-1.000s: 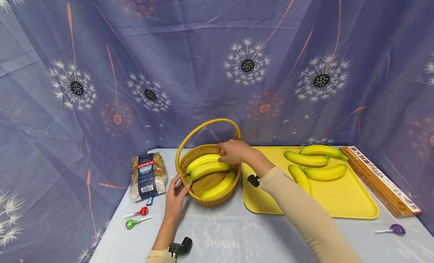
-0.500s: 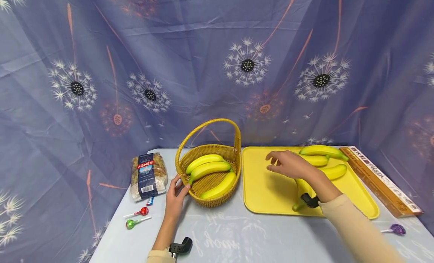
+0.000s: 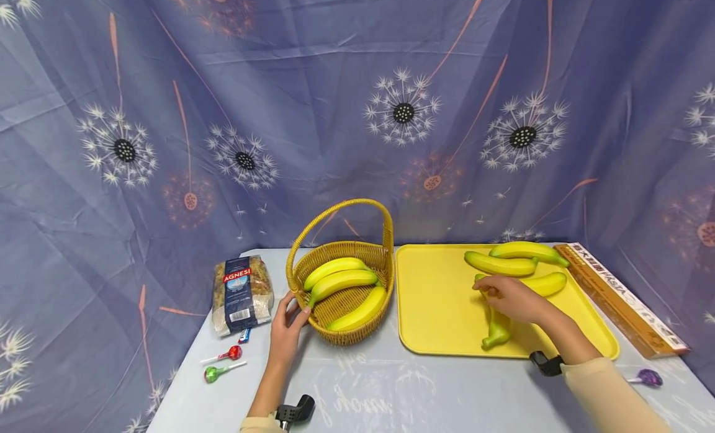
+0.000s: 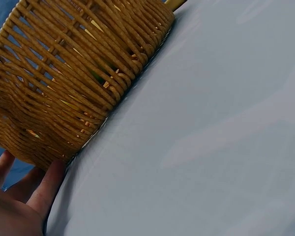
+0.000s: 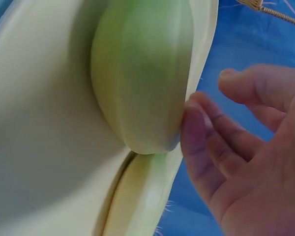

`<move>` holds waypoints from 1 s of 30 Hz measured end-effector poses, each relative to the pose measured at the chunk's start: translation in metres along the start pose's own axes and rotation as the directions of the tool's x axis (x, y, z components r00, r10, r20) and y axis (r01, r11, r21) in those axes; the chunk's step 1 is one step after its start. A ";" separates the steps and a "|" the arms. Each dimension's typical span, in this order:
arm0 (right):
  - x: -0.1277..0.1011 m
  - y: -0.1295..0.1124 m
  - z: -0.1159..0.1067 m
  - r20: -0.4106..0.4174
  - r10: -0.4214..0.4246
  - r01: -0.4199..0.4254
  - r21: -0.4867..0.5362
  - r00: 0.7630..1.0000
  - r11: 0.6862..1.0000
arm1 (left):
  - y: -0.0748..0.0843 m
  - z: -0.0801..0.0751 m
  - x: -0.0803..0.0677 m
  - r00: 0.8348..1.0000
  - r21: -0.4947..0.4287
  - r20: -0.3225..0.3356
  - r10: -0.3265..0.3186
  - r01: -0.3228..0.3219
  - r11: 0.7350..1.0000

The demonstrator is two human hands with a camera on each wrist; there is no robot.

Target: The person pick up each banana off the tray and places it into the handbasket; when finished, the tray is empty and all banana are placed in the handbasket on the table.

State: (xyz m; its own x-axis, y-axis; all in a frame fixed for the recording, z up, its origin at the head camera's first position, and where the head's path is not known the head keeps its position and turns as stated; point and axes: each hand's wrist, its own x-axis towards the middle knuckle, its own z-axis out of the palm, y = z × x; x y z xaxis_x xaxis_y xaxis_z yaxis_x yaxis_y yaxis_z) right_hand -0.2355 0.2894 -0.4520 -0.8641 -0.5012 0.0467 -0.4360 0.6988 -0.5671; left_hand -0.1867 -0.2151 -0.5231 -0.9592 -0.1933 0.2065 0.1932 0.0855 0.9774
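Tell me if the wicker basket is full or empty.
Partly full: the wicker basket holds three bananas, with woven bottom showing between them.

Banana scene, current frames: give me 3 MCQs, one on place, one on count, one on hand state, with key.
1. Where is the pasta bag?
A. left of the basket
B. on the yellow tray
C. inside the basket

2. How many bananas lie in the basket?
A. one
B. three
C. five

3. What is the right hand doing?
A. gripping the basket handle
B. holding a lollipop
C. touching a banana on the tray

Key: 1 A, the bag lies on the table just left of the basket. 2 B, three bananas show inside it. 3 C, its fingers rest on that banana; whether they grip it is unclear, while the left hand rests against the basket's side.
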 end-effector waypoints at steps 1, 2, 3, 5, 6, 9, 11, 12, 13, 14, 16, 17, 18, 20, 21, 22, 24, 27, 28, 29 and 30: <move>-0.002 0.001 0.001 -0.004 0.001 -0.001 0.009 1.000 1.000 | 0.000 0.000 0.000 1.000 -0.009 0.001 0.001 -0.001 1.000; -0.003 0.001 0.001 -0.012 0.003 -0.003 0.010 1.000 1.000 | -0.001 0.000 -0.001 1.000 -0.015 0.000 -0.001 0.001 1.000; -0.005 0.001 0.002 -0.016 0.003 -0.003 -0.003 1.000 1.000 | -0.001 0.000 -0.001 1.000 -0.022 -0.002 -0.005 0.005 1.000; -0.007 0.002 0.002 -0.015 0.000 0.000 -0.043 1.000 0.999 | -0.001 0.000 -0.002 1.000 -0.033 -0.004 -0.008 0.008 0.999; -0.008 0.003 0.002 -0.012 -0.003 0.003 -0.071 1.000 0.998 | -0.002 0.000 -0.001 1.000 -0.034 0.000 -0.007 0.007 0.999; -0.011 0.003 0.001 -0.031 -0.021 0.017 -0.116 0.999 0.993 | -0.002 0.001 0.000 1.000 -0.030 0.004 -0.003 0.003 1.000; -0.011 0.004 0.000 -0.055 -0.034 0.027 -0.115 0.998 0.993 | -0.002 0.001 0.001 1.000 -0.027 0.007 0.002 -0.002 1.000; -0.011 0.005 0.000 -0.075 -0.036 0.027 -0.120 0.997 0.992 | -0.002 0.001 0.002 1.000 -0.027 0.009 0.004 -0.003 1.000; -0.011 0.006 0.000 -0.091 -0.039 0.027 -0.126 0.995 0.992 | -0.002 0.001 0.002 1.000 -0.027 0.009 0.006 -0.005 1.000; -0.011 0.007 0.000 -0.106 -0.041 0.026 -0.139 0.994 0.990 | -0.002 0.001 0.002 1.000 -0.028 0.007 0.007 -0.007 1.000; -0.009 0.010 0.000 -0.120 -0.040 0.019 -0.169 0.992 0.985 | -0.001 0.000 0.002 1.000 -0.027 0.002 0.007 -0.007 1.000; -0.009 0.012 0.000 -0.128 -0.033 0.009 -0.184 0.991 0.983 | -0.001 0.000 0.002 1.000 -0.031 0.005 0.007 -0.006 1.000; -0.009 0.013 0.000 -0.139 -0.015 -0.013 -0.195 0.990 0.981 | 0.000 0.000 0.002 1.000 -0.033 0.006 0.002 -0.002 0.999; -0.010 0.016 0.001 -0.141 0.035 -0.062 -0.190 0.989 0.980 | 0.003 0.000 0.002 1.000 -0.050 0.009 -0.011 0.011 0.999; -0.011 0.017 0.001 -0.130 0.068 -0.091 -0.178 0.989 0.980 | 0.006 0.000 0.002 1.000 -0.063 0.014 -0.016 0.016 0.998; -0.012 0.018 0.001 -0.115 0.098 -0.117 -0.169 0.988 0.979 | 0.009 0.000 0.001 1.000 -0.071 0.021 -0.019 0.020 0.997; -0.014 0.018 0.002 -0.075 0.148 -0.158 -0.152 0.986 0.976 | 0.017 0.001 -0.001 0.999 -0.084 0.032 -0.026 0.028 0.996; -0.015 0.016 0.004 -0.020 0.178 -0.179 -0.137 0.984 0.974 | 0.026 0.001 -0.004 0.999 -0.075 0.041 -0.027 0.030 0.997; -0.015 0.015 0.005 -0.015 0.174 -0.175 -0.134 0.985 0.975 | 0.028 0.001 -0.004 0.999 -0.065 0.043 -0.027 0.029 0.997; -0.015 0.014 0.005 -0.015 0.177 -0.177 -0.132 0.984 0.975 | 0.029 0.001 -0.005 0.999 -0.061 0.043 -0.028 0.031 0.998; -0.014 0.013 0.005 -0.018 0.175 -0.176 -0.133 0.984 0.975 | 0.029 0.001 -0.005 0.999 -0.058 0.042 -0.027 0.030 0.998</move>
State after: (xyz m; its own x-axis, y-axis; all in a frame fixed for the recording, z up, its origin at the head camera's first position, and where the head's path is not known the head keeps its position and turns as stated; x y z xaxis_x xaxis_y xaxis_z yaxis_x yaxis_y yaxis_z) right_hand -0.2275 0.3031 -0.4642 -0.9316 -0.3614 -0.0384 -0.3063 0.8377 -0.4522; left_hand -0.1766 -0.2108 -0.4957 -0.9720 -0.1540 0.1775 0.1760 0.0233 0.9841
